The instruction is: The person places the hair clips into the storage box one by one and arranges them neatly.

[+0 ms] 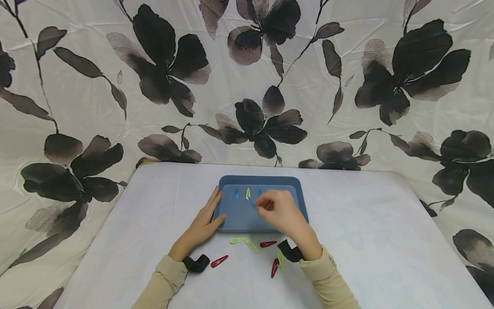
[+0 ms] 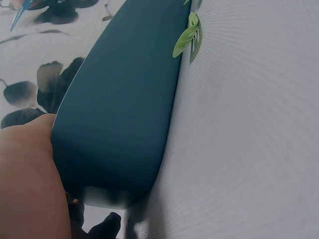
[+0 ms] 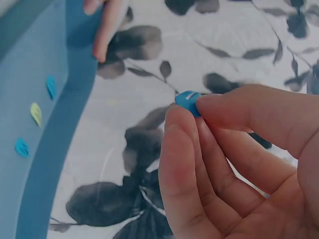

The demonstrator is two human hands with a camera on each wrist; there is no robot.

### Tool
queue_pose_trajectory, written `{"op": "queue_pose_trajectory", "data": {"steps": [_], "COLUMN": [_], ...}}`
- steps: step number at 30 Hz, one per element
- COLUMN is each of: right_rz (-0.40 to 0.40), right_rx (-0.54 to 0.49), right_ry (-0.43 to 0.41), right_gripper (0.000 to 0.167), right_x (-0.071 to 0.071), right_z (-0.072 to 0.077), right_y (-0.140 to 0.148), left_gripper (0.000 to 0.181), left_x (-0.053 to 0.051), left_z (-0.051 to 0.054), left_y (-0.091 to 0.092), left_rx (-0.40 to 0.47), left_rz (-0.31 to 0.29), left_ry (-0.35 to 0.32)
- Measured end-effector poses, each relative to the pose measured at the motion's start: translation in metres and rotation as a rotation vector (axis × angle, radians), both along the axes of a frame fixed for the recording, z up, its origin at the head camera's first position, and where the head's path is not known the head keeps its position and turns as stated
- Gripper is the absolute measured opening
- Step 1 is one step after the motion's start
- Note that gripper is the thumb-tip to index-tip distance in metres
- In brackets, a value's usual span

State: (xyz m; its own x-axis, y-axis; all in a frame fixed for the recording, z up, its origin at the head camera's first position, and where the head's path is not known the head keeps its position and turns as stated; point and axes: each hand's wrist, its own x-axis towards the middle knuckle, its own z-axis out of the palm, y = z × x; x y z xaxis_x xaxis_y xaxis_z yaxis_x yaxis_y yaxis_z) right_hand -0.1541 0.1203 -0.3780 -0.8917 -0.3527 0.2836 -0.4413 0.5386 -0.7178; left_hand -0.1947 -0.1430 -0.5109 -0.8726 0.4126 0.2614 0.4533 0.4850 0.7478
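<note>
A blue snap hair clip (image 3: 187, 102) is pinched between the thumb and fingers of my right hand (image 1: 279, 210), above the blue tray (image 1: 239, 223). Inside the tray, a blue clip (image 1: 236, 193), a green clip (image 1: 248, 193) and another blue clip (image 1: 260, 192) lie in a row near the far side, the last partly behind my right hand. My left hand (image 1: 201, 224) rests against the tray's left edge, its fingers straight along the side and the thumb at the rim. The left wrist view shows the tray's outer wall (image 2: 114, 109) close up.
In front of the tray lie several loose clips, among them a green clip (image 1: 252, 246), a red clip (image 1: 268, 243), a red clip (image 1: 275, 268) and a red clip (image 1: 219, 261). White cloth (image 1: 366, 240) covers the table; a floral cloth (image 1: 251, 77) hangs behind.
</note>
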Motion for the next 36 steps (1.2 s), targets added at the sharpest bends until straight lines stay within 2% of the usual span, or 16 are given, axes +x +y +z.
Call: {"op": "queue_pose_trajectory", "data": {"steps": [8, 12, 20, 24, 29, 36], "right_rz": [-0.116, -0.169, -0.249, -0.291, -0.316, -0.357], "right_rx": [-0.099, -0.192, -0.453, -0.541, -0.598, -0.592], "right_ry": [-0.026, -0.048, -0.177, -0.232, -0.298, -0.402], "right_gripper": [0.006, 0.007, 0.012, 0.014, 0.016, 0.018], "right_x": [-0.018, -0.03, -0.058, -0.069, -0.078, -0.09], "right_z": [0.003, 0.0, -0.024, -0.033, -0.04, -0.051], "right_y": [0.012, 0.018, 0.032, 0.035, 0.036, 0.036], "left_gripper": [0.073, 0.073, 0.073, 0.073, 0.073, 0.073], "left_x": [0.0, 0.0, 0.0, 0.0, 0.0, 0.001], "left_z": [0.001, 0.001, 0.0, 0.0, 0.001, 0.003], "left_y": [0.001, 0.001, 0.0, 0.0, 0.0, 0.0], "left_rx": [0.001, -0.001, -0.003, -0.002, -0.003, 0.005], "left_rz": [-0.004, -0.002, -0.003, -0.006, -0.004, -0.009], "left_ry": [-0.001, -0.003, 0.006, 0.01, 0.006, -0.001]}}
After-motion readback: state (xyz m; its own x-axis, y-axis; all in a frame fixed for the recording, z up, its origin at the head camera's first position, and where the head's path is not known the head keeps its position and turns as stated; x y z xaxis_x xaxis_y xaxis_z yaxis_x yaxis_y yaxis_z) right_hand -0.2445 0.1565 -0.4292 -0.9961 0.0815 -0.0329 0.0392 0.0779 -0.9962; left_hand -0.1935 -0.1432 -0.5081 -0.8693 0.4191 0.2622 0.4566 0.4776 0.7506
